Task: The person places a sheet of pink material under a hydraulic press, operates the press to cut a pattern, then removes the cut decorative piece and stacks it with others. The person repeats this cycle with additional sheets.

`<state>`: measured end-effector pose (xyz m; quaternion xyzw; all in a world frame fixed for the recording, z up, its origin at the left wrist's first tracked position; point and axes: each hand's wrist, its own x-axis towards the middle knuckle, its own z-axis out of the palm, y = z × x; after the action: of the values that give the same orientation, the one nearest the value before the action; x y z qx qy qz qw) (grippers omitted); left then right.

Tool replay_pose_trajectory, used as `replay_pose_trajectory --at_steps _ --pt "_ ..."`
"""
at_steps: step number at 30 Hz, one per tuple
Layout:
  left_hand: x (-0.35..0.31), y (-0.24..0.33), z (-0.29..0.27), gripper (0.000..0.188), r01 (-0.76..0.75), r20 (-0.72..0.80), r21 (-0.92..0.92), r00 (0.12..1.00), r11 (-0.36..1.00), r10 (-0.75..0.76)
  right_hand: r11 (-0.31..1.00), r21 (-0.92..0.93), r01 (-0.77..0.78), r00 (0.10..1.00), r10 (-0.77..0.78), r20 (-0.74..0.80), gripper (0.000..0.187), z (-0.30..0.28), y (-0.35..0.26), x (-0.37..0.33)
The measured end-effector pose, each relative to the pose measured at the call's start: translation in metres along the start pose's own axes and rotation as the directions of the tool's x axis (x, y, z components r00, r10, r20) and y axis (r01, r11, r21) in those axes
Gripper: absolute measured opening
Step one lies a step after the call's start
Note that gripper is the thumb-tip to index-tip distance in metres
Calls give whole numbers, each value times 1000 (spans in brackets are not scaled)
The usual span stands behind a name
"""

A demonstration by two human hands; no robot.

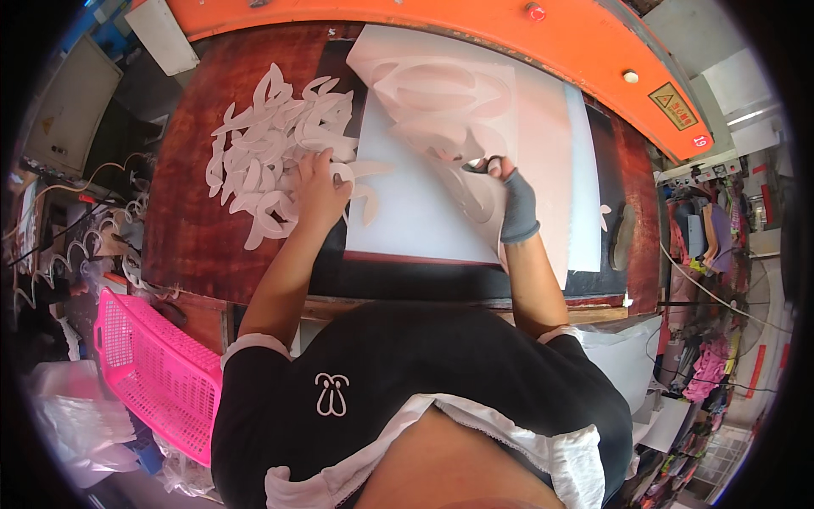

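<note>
Pressing cut pieces (271, 153) under left hand (320, 188), fingers spread

Counts on the bench

Two hands: left (320, 188), right (511, 199). One scissors (480, 166). One pink basket (153, 373). One pile of cutouts (271, 148), too many to count.

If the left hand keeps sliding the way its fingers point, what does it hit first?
The left hand points up and slightly left, away from the body. Its fingertips already rest at the edge of the pile of pale cut-out pieces, so it would probably push into those first. Beyond them lies the bare red-brown table.
</note>
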<state>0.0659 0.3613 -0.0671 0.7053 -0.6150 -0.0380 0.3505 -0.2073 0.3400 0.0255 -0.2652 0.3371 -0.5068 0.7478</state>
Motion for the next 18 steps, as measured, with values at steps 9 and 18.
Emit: replay_pose_trajectory --at_steps 9,18 --pt "-17 -8 28 35 -410 216 287 908 866 358 991 107 78 996 -81 25 25 -11 -18 8" --pt "-21 74 19 48 157 391 -639 909 753 142 902 -433 7 971 -109 -212 31 -13 -7 15"
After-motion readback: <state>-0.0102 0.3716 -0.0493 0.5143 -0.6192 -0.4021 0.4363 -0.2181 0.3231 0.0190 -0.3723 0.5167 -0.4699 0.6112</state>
